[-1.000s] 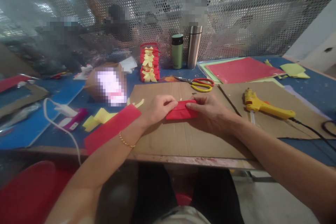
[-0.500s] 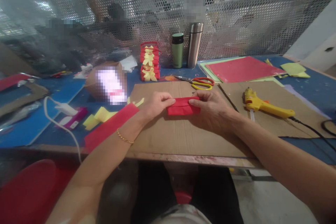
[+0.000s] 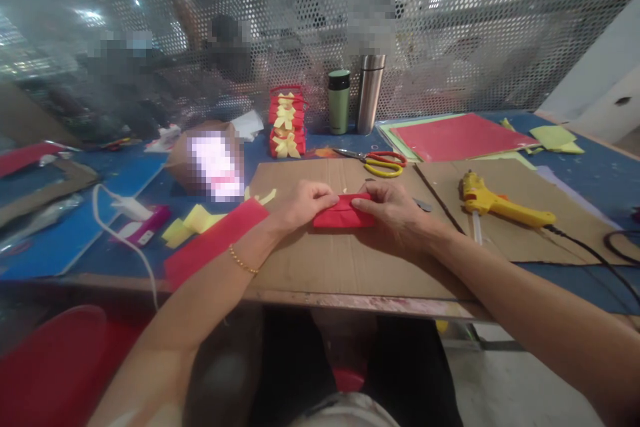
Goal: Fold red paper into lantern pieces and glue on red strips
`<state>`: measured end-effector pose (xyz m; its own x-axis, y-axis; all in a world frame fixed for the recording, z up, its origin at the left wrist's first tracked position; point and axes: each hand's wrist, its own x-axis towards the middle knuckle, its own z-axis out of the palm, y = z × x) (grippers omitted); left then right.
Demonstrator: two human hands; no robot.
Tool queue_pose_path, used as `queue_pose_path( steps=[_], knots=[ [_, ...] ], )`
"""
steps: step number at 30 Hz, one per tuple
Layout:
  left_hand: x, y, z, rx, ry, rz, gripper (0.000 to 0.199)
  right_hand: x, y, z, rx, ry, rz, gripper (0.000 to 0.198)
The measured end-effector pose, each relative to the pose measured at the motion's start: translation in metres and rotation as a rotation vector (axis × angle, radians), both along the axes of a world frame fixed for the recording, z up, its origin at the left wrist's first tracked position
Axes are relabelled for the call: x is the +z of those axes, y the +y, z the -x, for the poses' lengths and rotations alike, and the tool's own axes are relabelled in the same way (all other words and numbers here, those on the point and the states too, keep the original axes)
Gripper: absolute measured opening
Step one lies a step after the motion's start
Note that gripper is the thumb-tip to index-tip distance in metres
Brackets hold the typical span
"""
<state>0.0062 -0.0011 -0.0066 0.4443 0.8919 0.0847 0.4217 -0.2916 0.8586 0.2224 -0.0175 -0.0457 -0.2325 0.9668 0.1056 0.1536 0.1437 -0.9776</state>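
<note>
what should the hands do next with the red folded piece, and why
Probably press along its fold line with both thumbs: the left hand and right hand pinch the red folded piece near its two ends, and the fold line runs between them, with the surface below looking slightly wrinkled.

One head cam only, worn by the person: faces forward and down across table (image 3: 605,170) to perforated screen (image 3: 500,33), lap (image 3: 415,367) at bottom. Left hand (image 3: 306,205) and right hand (image 3: 395,209) mid-frame, fairly near. Beyond screen blurry, hard to tell.
</note>
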Motion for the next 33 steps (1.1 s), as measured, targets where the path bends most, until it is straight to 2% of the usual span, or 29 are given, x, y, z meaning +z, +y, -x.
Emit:
queue_pose_path(
  steps=[5,9,16,18,21,24,28,31,33],
  knots=[
    [-0.019,0.004,-0.005,0.038,-0.105,-0.026,0.028,-0.004,0.000,-0.004,0.003,-0.064,-0.051,0.039],
    [-0.034,0.014,-0.009,-0.019,-0.040,-0.059,0.021,-0.005,0.009,-0.016,-0.043,-0.235,-0.140,0.036],
    [-0.030,0.026,-0.006,0.126,0.124,-0.222,0.014,-0.004,0.024,-0.020,-0.215,-0.486,-0.374,0.023],
    [-0.029,0.031,-0.004,0.156,0.177,-0.259,0.012,-0.006,0.027,-0.017,-0.294,-0.460,-0.421,0.017],
    [-0.030,0.039,-0.001,0.181,0.280,-0.304,0.011,-0.008,0.032,-0.018,-0.420,-0.374,-0.477,0.024],
    [-0.027,0.042,0.000,0.211,0.378,-0.295,0.022,-0.007,0.033,-0.024,-0.444,-0.357,-0.502,0.021],
    [-0.011,0.021,0.001,0.228,0.483,-0.380,0.038,-0.001,0.027,-0.034,-0.505,-0.432,-0.565,0.014],
    [-0.002,-0.016,0.012,0.186,0.614,-0.480,0.040,0.002,0.023,-0.040,-0.527,-0.453,-0.614,0.012],
    [-0.001,-0.046,0.028,0.215,0.713,-0.513,0.046,0.004,0.022,-0.041,-0.523,-0.460,-0.636,0.012]
  ],
)
